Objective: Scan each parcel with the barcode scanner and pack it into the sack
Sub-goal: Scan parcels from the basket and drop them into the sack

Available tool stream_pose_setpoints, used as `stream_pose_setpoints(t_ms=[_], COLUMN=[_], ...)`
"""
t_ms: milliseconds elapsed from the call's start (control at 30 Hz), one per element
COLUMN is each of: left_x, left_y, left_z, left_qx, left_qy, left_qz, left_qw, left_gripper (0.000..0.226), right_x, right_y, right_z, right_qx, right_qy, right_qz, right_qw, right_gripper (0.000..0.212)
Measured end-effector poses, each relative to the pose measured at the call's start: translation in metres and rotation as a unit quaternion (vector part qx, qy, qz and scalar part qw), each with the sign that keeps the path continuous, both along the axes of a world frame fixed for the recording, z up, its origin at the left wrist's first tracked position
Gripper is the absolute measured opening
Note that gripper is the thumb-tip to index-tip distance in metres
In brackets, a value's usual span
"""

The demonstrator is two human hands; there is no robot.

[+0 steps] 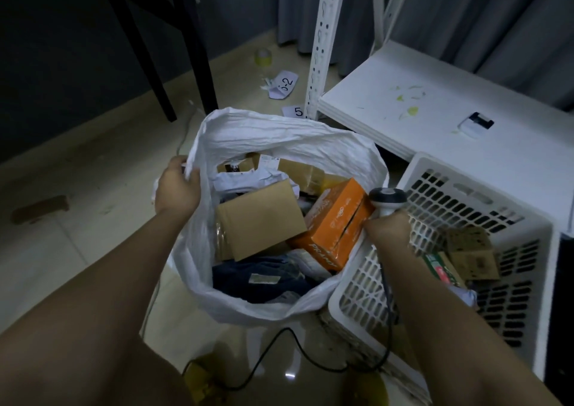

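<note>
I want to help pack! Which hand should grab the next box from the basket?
Left. The right hand grips the white barcode scanner; the left hand only holds the white plastic sack's rim, though the white slotted basket sits on the right.

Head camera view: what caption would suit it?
Left hand holds sack open; right hand grips scanner.

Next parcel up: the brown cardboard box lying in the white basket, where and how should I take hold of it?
Grip the brown cardboard box across its two long side faces, coming from above through the basket's open top. It lies tilted against the far wall, top face up, beside a green-and-red packet. The left hand would likely have to do it, since the right hand holds the barcode scanner.
</note>
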State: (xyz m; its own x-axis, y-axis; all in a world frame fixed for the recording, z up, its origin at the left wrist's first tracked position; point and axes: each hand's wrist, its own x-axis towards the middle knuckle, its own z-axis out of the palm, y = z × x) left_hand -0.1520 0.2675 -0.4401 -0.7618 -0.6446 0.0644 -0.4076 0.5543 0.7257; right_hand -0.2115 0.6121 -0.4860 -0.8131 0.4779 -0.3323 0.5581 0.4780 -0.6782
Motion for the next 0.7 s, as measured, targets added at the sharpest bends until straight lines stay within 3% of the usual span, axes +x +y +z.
stream_pose_setpoints(t_ms=[167,400,533,600,700], left_x=[0.001,-0.001,-0.005,-0.007,-0.008], left_y=[0.014,0.055,0.076,0.09,0.117], left_z=[0.012,0.028,0.021,0.022,0.025], left_qx=[0.017,0.005,-0.118,-0.204,-0.283], left_qy=[0.038,0.067,-0.02,-0.081,-0.058], left_qz=[-0.028,-0.181,-0.231,-0.211,-0.185], left_qw=[0.999,0.981,0.966,0.953,0.939], left_gripper=[0.027,0.011,0.01,0.024,0.041], right_x=[0.011,0.023,0.026,0.026,0.023], right_y=[0.004,0.014,0.014,0.016,0.025], right_z=[0.002,0.002,0.006,0.008,0.006], right_qx=[-0.062,-0.134,-0.155,-0.169,-0.196], right_qy=[0.018,0.02,0.015,0.014,0.017], right_qz=[-0.013,-0.042,-0.052,-0.056,-0.065], right_qw=[0.998,0.99,0.986,0.984,0.978], right_gripper=[0.033,0.045,0.048,0.046,0.042])
